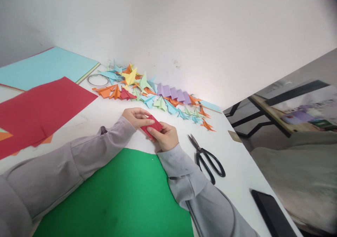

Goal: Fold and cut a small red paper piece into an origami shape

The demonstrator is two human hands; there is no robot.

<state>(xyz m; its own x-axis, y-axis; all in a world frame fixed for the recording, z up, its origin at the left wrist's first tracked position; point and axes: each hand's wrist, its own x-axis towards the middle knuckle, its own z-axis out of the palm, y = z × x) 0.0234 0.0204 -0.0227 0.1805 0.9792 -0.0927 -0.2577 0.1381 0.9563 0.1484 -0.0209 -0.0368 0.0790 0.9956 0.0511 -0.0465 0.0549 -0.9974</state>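
Note:
A small folded red paper is held up between both hands near the middle of the view. My left hand grips its left side, thumb on the front face. On the right side my right hand pinches it, thumb laid across the lower part. Some fingers of both hands are hidden behind the paper. Below the hands lies a large green sheet, partly covered by my forearms.
Many folded paper figures line the wall, with a purple pleated strip among them. Black-handled scissors and a dark phone lie right. Red sheet, light blue sheets and a wire ring are left.

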